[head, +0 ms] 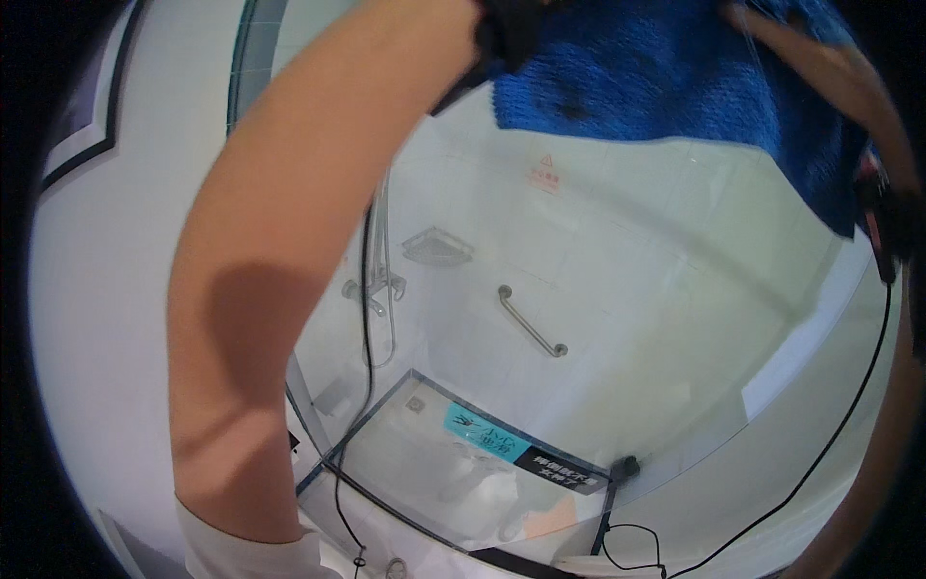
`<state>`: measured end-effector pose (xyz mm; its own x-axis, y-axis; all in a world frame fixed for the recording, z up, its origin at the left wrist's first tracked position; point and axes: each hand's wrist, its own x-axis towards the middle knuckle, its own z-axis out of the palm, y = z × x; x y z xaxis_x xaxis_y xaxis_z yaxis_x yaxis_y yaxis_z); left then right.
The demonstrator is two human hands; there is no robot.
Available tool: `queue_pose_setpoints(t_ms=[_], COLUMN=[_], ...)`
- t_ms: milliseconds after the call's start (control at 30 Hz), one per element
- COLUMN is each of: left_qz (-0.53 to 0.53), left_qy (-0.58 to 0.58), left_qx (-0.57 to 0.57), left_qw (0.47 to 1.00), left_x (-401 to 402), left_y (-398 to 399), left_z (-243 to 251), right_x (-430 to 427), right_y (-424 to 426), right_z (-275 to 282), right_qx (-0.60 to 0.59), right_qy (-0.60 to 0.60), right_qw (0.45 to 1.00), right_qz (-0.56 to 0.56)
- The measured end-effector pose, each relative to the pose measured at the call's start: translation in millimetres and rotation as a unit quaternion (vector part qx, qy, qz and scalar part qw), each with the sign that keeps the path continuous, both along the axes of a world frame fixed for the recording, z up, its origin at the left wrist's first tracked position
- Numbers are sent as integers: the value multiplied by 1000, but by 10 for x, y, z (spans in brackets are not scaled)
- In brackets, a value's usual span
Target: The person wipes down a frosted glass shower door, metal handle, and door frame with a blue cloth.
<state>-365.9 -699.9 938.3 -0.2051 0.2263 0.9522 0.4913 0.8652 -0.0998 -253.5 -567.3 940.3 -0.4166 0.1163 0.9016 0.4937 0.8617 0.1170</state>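
Note:
A blue textured cloth is spread across the top right, its lower edge hanging loose. My right hand lies on its right part and grips it, the fingers pointing up and left. Dark patches mark the cloth. My left forearm reaches up to a black wrist strap; the left hand itself is beyond the top edge, close to the cloth's left side. Behind the cloth stands a clear glass panel, with a shower area visible through it. Whether the cloth touches the glass is hard to tell.
Beyond the glass are a metal grab bar, a corner shelf and a shower mixer. A blue-and-black floor sticker bears writing. Black cables hang along both sides. A framed picture hangs at left.

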Motion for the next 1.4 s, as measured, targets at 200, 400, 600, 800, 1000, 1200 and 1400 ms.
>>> queue_pose_setpoints(t_ms=[200, 400, 600, 800, 1000, 1200, 1400], left_qz=[74, -11, -152, -397, -276, -278, -238], left_qy=[230, 62, -79, -261, -193, -99, 0], left_qx=[-129, -107, 104, 279, 140, 68, 72], left_qw=[962, 992, 980, 834, 931, 953, 968], left_x=[-802, -1084, -751, 302, 748, 821, 815], left_y=[-950, -1355, -1102, 429, 727, 969, 904], left_z=[-220, -1495, -3645, -3910, -3304, -3090, -3000], right_x=[-275, -594, -652, 202, 645, 847, 725], right_y=[-569, -805, -309, 1045, 1332, 1227, 1395], right_z=[-97, -465, -1893, -2522, -2313, -2147, -2107], right_qx=[127, 256, 234, 228, 222, 207, 242], right_qy=[-62, -181, -276, -440, -363, -251, -164], right_qw=[986, 893, 786, 756, 808, 868, 857], right_qz=[84, 324, 502, 427, 408, 374, 424])
